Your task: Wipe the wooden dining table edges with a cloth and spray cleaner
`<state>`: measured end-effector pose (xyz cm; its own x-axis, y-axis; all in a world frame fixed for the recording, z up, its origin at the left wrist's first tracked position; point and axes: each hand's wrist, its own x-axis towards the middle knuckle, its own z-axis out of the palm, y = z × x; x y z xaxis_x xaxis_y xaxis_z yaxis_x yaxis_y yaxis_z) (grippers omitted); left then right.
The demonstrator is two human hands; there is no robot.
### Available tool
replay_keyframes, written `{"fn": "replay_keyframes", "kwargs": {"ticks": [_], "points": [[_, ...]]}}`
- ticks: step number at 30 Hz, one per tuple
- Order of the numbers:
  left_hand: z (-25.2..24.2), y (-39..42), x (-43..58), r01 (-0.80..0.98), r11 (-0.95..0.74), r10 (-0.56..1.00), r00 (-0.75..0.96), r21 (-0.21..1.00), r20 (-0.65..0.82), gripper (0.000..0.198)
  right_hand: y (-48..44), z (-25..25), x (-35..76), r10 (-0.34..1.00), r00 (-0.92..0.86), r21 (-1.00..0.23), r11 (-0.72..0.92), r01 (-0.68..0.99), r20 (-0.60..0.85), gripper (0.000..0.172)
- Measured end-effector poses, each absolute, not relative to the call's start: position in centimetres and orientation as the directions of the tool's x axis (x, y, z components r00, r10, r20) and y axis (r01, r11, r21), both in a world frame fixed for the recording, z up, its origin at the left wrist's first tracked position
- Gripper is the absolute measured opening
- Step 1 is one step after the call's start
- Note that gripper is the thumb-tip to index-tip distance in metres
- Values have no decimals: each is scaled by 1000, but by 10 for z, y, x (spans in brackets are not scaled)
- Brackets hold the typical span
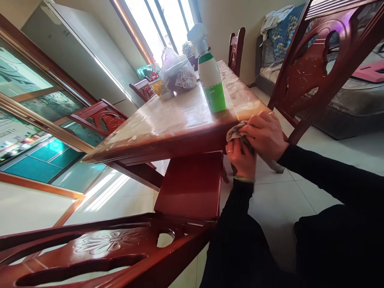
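Presently we have both hands bunched at the near corner of the counter (168,120), with a grey cloth (235,132) held against its edge. Our right hand (266,135) lies on top, its fingers curled over the cloth and pressing it to the corner. Our left hand (243,158), a ring on one finger, sits just beneath, its fingers clenched on the part of the cloth that hangs under the edge. A tail of the cloth droops below the right wrist toward the floor (279,200).

A spray bottle (211,80), green and white, stands upright on the counter just beyond our hands, near the same edge. Farther back lies a knotted plastic bag (178,74) with small packets beside it. A red chair (192,184) is tucked under the counter close by our left arm, and a carved chair (315,68) rises just beyond our right hand.

As we judge it, the bottle is the chief hazard. It is tall and close to the edge, so a wide sweep of the right hand or a jolt to the counter could tip it onto the tiles. The glossy top could also let the cloth slide off the corner, sending our knuckles into the hard edge or the chair seat below. The dangling tail could catch on the carved chair.
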<state>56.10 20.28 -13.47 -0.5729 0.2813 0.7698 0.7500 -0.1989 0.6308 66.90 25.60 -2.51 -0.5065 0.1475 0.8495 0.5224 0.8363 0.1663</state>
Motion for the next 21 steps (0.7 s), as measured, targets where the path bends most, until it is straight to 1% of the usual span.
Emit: {"fn": "replay_keyframes", "kwargs": {"ticks": [2, 5, 7, 9, 11, 15, 18, 21], "points": [[-134, 202, 562, 767, -205, 295, -543, 607, 786, 45, 259, -25, 671, 173, -501, 151, 827, 542, 848, 28], [-133, 202, 562, 777, -240, 353, -489, 582, 798, 43, 261, -24, 672, 219, -452, 85, 823, 562, 865, 28], [-133, 202, 558, 753, -244, 356, -516, 611, 779, 44, 261, -22, 667, 228, -470, 74, 837, 542, 852, 26], [-134, 201, 555, 729, -237, 322, -564, 642, 760, 46, 260, -20, 663, 231, -515, 85, 851, 519, 825, 23], [-135, 203, 557, 727, -244, 311, -568, 642, 762, 47, 261, -19, 667, 220, -526, 88, 862, 499, 822, 21], [-136, 207, 560, 764, -283, 379, -466, 580, 799, 41, 264, -18, 676, 215, -457, 57, 858, 510, 863, 21], [-135, 202, 544, 756, -246, 332, -522, 606, 786, 41, 258, -14, 656, 207, -481, 88, 849, 521, 852, 22], [-135, 201, 537, 738, -201, 268, -591, 644, 760, 42, 255, -12, 644, 151, -521, 151, 858, 491, 840, 25]]}}
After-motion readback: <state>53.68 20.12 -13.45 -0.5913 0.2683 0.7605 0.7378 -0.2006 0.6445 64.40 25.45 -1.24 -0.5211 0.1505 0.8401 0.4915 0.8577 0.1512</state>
